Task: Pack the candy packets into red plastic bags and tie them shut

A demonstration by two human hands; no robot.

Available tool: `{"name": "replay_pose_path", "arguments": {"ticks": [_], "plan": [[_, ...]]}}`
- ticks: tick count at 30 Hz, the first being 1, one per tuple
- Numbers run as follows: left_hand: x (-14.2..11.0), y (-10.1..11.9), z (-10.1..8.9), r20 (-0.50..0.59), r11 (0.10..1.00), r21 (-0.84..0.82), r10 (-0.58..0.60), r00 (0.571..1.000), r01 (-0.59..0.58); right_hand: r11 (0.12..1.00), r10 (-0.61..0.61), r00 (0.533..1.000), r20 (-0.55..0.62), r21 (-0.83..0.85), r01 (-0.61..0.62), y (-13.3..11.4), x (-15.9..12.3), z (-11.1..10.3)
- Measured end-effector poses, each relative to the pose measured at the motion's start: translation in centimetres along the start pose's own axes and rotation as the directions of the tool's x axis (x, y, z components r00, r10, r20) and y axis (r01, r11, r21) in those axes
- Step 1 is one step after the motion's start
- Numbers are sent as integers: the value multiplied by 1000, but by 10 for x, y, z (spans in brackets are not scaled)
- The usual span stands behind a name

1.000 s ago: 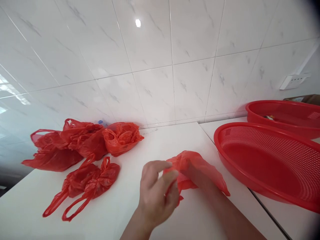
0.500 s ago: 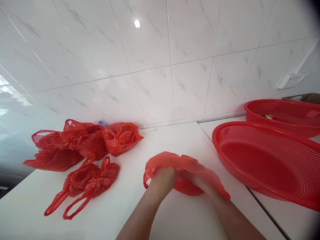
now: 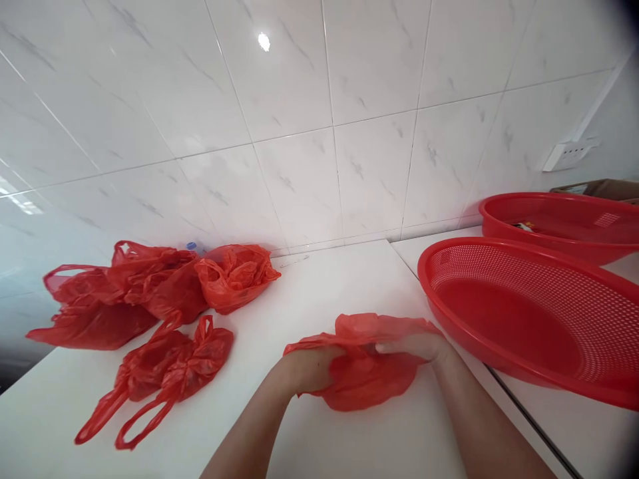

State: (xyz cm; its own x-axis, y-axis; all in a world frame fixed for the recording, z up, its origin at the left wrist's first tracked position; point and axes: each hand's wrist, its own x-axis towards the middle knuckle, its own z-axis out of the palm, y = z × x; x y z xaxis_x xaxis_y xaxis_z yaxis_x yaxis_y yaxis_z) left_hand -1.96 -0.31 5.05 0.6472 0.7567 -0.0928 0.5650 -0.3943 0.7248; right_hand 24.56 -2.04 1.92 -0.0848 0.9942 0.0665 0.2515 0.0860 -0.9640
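A thin red plastic bag [image 3: 372, 386] lies loosely spread between my two hands, low over the white table. My left hand [image 3: 309, 369] reaches into its left side, with the fingers hidden behind the film and closed on it as far as I can see. On the other side, my right hand [image 3: 417, 347] has its thumb pointing left along the bag's upper part. Translucent film covers the rest of that hand, which holds the bag's right side. Nothing else shows inside the bag. To the left lie two small tied red bags [image 3: 172, 366] with loop handles.
Larger filled red bags [image 3: 160, 279] and an open red bag [image 3: 237, 273] sit at the back left by the tiled wall [image 3: 294, 173]. On the right stand a perforated red basket [image 3: 504, 319] and a second red basin [image 3: 559, 243] behind it. A socket [image 3: 569, 154] is on the wall.
The bag has gone from draping over both wrists to being bunched and spread between my hands. My right hand has moved up and out to the right; the left has shifted slightly left.
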Motion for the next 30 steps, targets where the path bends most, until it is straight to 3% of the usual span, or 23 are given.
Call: {"name": "replay_pose_path", "arguments": {"ticks": [2,5,10,14,17,21,24,27,30], "plan": [[-6,13,-5,57,996,-68,-49,997,53,994,82,975,205,59,-96,-3,-1,0],[-13,32,-9,-5,991,-110,-78,997,77,961,154,885,440,142,-238,-7,0,2],[-5,44,-6,-139,981,-179,43,989,-68,954,186,874,449,131,-270,-14,4,8],[17,17,-5,-381,991,-134,-48,923,-3,950,101,869,484,213,-229,-12,8,9],[26,-8,-9,-377,992,-93,-119,918,90,909,124,914,388,326,-261,-1,15,7],[26,-20,-12,-295,989,-83,-138,945,119,849,234,964,127,457,-267,13,26,8],[23,-11,-6,-289,999,-53,-24,957,10,846,219,975,28,492,-204,17,31,10],[22,-4,4,-341,992,52,123,932,-112,857,153,988,-2,498,-131,20,35,13],[21,-8,13,-288,986,138,130,949,-94,863,147,984,-97,498,-79,28,42,13]]}}
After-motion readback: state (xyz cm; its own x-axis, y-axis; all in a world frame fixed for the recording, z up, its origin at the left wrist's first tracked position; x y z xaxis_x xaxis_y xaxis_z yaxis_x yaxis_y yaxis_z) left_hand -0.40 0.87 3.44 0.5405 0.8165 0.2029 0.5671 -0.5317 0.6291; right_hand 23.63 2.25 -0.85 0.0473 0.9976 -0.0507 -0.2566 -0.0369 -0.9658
